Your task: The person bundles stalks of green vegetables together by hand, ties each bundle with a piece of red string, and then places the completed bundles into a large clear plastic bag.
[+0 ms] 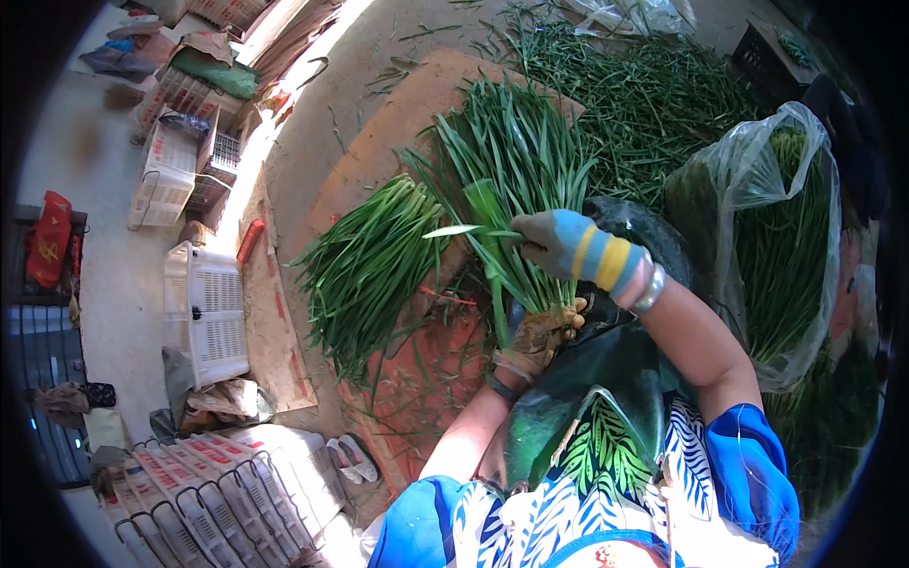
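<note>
My left hand (536,341), in a worn brownish glove, grips a bunch of leafy green garlic chives (515,156) near the base. The leaves fan up and away from me over a brown board. My right hand (561,245), in a grey and blue glove with yellow bands, pinches a few loose leaf blades (454,231) in front of the bunch. One pale blade sticks out to the left from its fingers. To the left of the bunch, a second pile of garlic chives (376,266) lies with its cut ends pointing up and right. A dark green apron (589,390) covers my lap.
A heap of loose green leaves (639,92) covers the floor at upper right. A clear plastic bag (795,248) of chives stands at right. White plastic crates (213,312) line the left wall, with stacked crates (220,490) and slippers (353,458) at lower left.
</note>
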Tool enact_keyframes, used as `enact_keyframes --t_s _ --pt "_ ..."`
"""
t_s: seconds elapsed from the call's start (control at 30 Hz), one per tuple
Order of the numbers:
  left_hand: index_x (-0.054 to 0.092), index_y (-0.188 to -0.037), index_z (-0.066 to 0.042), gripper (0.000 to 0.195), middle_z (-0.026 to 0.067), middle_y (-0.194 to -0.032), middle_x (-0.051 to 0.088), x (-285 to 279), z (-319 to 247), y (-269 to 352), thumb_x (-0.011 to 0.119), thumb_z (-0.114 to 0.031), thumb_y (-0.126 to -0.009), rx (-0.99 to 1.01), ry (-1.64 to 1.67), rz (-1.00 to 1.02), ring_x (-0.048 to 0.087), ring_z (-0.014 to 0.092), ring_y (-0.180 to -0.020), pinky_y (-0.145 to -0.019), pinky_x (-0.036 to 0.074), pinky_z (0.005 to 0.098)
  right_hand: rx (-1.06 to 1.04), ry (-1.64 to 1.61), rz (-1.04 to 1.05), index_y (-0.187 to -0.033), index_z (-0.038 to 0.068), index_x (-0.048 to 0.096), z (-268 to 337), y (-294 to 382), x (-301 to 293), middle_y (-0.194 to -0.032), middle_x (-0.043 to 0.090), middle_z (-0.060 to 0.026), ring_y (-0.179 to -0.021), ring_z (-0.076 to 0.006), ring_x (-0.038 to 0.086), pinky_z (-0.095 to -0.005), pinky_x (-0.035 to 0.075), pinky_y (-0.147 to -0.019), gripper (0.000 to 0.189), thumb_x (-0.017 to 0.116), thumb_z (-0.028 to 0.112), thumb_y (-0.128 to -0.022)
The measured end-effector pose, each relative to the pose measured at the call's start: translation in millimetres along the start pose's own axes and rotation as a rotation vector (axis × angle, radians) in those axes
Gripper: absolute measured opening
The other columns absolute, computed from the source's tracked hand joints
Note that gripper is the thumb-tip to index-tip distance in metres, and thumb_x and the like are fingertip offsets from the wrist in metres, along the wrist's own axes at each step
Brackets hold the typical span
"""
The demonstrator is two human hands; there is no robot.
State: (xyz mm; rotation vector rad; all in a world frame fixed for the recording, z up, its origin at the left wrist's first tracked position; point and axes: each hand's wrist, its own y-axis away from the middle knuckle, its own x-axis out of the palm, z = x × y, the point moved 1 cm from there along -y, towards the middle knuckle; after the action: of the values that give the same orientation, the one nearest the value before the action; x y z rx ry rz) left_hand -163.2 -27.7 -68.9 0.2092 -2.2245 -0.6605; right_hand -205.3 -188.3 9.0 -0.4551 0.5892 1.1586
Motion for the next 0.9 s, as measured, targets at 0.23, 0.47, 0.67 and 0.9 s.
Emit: enact_keyframes --t_s 0.23,0.47,0.67,0.9 --pt "0.058 -0.107 0.000 0.030 0.0105 -0.100 0.063 -1.2 4.1 -1.3 0.064 -0.013 -0.081 0.007 0.051 -0.019 0.060 0.013 -0.081 -0.066 0.047 0.0216 0.053 0.336 0.278 -0.089 0.011 0.062 14.0 -7.2 2.8 -0.076 0.063 -0.0092 -0.072 -0.0305 0.062 -0.0393 0.050 -0.061 0.021 0.063 0.019 -0.070" --pt "0.055 -0.112 -0.001 0.035 0.0094 -0.099 0.063 -27.3 22.5 -10.8 0.064 -0.015 -0.082 0.019 0.009 0.099 0.060 0.013 -0.079 -0.063 0.047 0.0219 -0.322 0.532 0.013 -0.073 0.008 0.051 63.9 77.1 1.9 -0.059 0.052 -0.0046 -0.047 -0.0229 0.056 -0.0333 0.044 -0.039 0.013 0.060 0.017 -0.070" --pt "0.054 -0.114 0.000 0.036 0.0099 -0.101 0.063 -27.9 13.5 -8.3 0.062 -0.015 -0.083 0.069 -0.058 0.095 0.060 0.014 -0.083 -0.068 0.048 0.0229 -0.281 0.320 -0.084 -0.086 0.007 0.056 59.4 80.8 -54.6 -0.066 0.056 -0.0060 -0.057 -0.0262 0.058 -0.0347 0.047 -0.047 0.019 0.062 0.007 -0.068" --pt "0.046 -0.120 0.006 0.041 0.0176 -0.119 0.053 -12.6 5.2 -6.9 0.058 -0.010 -0.085 -0.038 0.319 0.175 0.058 0.022 -0.097 -0.081 0.051 0.0296 0.217 0.735 -0.665 -0.127 0.007 0.045 -34.4 82.0 -106.3 -0.112 0.056 -0.0200 -0.090 -0.0338 0.060 -0.0377 0.051 -0.075 0.059 0.064 0.005 -0.071"
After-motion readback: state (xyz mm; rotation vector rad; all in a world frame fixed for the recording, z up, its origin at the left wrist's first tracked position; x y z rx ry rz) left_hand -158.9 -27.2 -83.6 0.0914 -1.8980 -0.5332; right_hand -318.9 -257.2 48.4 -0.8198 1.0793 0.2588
